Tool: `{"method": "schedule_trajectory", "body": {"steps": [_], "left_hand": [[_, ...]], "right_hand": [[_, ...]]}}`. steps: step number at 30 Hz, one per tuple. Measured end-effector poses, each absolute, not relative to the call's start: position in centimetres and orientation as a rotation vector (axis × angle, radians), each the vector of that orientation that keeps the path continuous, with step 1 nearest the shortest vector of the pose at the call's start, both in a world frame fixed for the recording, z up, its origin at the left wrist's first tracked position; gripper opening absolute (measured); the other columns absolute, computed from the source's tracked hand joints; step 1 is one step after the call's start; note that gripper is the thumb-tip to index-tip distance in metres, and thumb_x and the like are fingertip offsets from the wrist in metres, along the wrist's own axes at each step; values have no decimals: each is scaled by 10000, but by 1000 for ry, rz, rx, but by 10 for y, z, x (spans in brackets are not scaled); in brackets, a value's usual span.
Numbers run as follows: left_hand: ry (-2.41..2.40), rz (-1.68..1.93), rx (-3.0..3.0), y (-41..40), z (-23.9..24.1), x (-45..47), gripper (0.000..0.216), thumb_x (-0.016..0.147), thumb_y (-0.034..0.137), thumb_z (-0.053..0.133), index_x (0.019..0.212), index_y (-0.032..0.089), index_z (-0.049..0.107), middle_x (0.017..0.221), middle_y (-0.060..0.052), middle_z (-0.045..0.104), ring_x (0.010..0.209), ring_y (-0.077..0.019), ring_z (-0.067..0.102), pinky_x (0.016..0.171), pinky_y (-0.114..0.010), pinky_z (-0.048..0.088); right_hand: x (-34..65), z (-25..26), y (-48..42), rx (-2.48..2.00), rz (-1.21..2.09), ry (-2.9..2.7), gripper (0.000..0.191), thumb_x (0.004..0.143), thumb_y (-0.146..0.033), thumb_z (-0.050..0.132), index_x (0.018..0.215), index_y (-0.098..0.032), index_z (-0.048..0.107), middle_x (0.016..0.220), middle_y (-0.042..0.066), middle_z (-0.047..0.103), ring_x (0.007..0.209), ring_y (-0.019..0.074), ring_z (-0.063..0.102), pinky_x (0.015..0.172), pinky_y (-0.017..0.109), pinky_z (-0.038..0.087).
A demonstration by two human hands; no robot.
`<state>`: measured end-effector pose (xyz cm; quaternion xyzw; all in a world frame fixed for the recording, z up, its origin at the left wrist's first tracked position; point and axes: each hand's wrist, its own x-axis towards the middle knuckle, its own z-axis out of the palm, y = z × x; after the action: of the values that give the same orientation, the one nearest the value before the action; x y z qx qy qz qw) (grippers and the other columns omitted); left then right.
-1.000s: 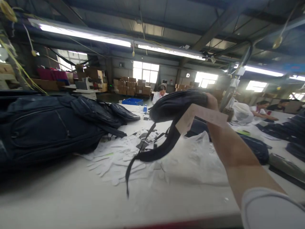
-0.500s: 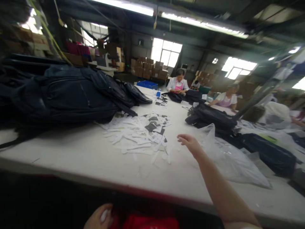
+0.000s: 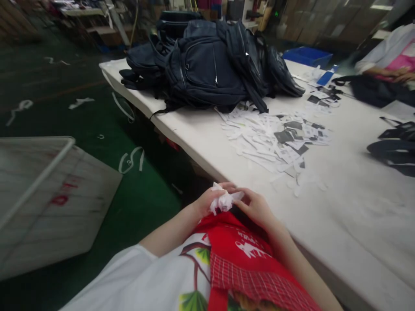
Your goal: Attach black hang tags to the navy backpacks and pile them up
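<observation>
A crumpled wad of white paper (image 3: 223, 202) is bunched between my hands, in front of the red apron (image 3: 240, 242). My left hand (image 3: 207, 201) is closed around the wad. My right hand (image 3: 254, 205) meets it from the other side, its fingers bent against a piece of the white paper. Beyond my hands, on the white table (image 3: 201, 138), a loose spread of paper strips (image 3: 262, 142) and dark tags (image 3: 293, 125) lies in front of a heap of dark blue backpacks (image 3: 204, 69).
At left stands a white bin (image 3: 94, 194) with red marks. Scraps of white strip (image 3: 131, 160) lie on the green floor. A blue crate (image 3: 306, 56) is behind the table. At upper right, another person's hands (image 3: 400, 74) rest over dark fabric. Dark straps (image 3: 397, 151) lie nearer.
My view has swung left and down. My right hand has come back from above the table to meet my left at the apron. The white wad now shows between them.
</observation>
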<state>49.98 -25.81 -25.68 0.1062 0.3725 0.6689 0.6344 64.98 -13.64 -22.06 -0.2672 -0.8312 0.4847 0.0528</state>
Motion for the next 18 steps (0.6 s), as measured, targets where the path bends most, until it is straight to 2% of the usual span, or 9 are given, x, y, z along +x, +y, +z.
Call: {"method": "schedule_trajectory", "body": {"steps": [3, 6, 9, 12, 15, 18], "left_hand": [[897, 1479, 289, -260, -257, 502, 556, 611, 299, 825, 1104, 129, 634, 1095, -131, 679, 910, -207, 655, 800, -308, 498], [984, 1377, 350, -259, -257, 505, 511, 570, 261, 847, 1021, 109, 661, 885, -83, 700, 726, -145, 638, 664, -241, 474], [1064, 1315, 408, -257, -257, 508, 464, 575, 251, 818, 985, 92, 671, 796, -71, 693, 661, -131, 618, 603, -221, 454], [1128, 1294, 393, -256, -259, 509, 433, 579, 260, 779, 965, 96, 669, 750, -63, 689, 633, -138, 617, 571, -221, 453], [1163, 1288, 362, -255, -264, 508, 423, 562, 248, 758, 949, 108, 660, 708, -48, 682, 583, -134, 601, 530, -217, 433], [1222, 1274, 389, -255, -270, 507, 384, 549, 238, 761, 896, 106, 661, 713, -43, 683, 571, -121, 581, 536, -215, 423]], "right_hand": [[653, -226, -139, -801, 1488, -2480, 228, 868, -377, 537, 866, -219, 701, 814, 37, 720, 744, 199, 637, 727, 329, 492], [657, -231, -141, -808, 1487, -2331, 268, 889, -400, 512, 805, -217, 688, 829, 44, 706, 767, 194, 634, 747, 325, 498], [659, -233, -138, -943, 1619, -1968, 299, 889, -471, 522, 892, -210, 668, 688, 18, 660, 593, 153, 582, 579, 269, 482], [660, -234, -132, -1097, 1728, -1497, 338, 864, -538, 548, 886, -205, 602, 620, -8, 652, 399, 90, 439, 379, 199, 334], [659, -233, -123, -1109, 1732, -1158, 407, 753, -565, 674, 770, -196, 502, 766, 28, 713, 361, 43, 392, 317, 168, 230], [663, -232, -112, -1058, 1701, -1019, 429, 690, -539, 738, 750, -187, 501, 619, -35, 627, 363, 34, 391, 329, 153, 256]]}}
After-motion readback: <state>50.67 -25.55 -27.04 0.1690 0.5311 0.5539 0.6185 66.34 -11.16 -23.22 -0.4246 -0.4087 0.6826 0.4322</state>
